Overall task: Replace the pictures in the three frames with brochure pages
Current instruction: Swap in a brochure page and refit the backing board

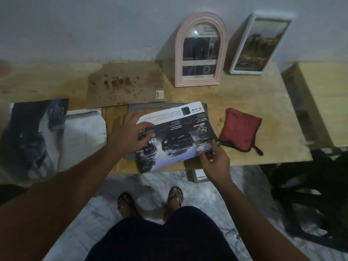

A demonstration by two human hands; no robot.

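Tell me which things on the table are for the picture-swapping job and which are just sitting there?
For the job:
- brochure page, under both hands, left and right
- grey frame beneath it
- pink arched frame
- white frame
- loose pictures
- brown backing board

Just lying about:
- red pouch
- black chair

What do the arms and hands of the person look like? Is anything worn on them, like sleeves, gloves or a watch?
Both forearms are bare as far as the picture shows them: no sleeves reach into view. The left hand and the right hand wear no gloves. No watch or bracelet shows on either wrist, and no ring can be made out, though the light is dim.
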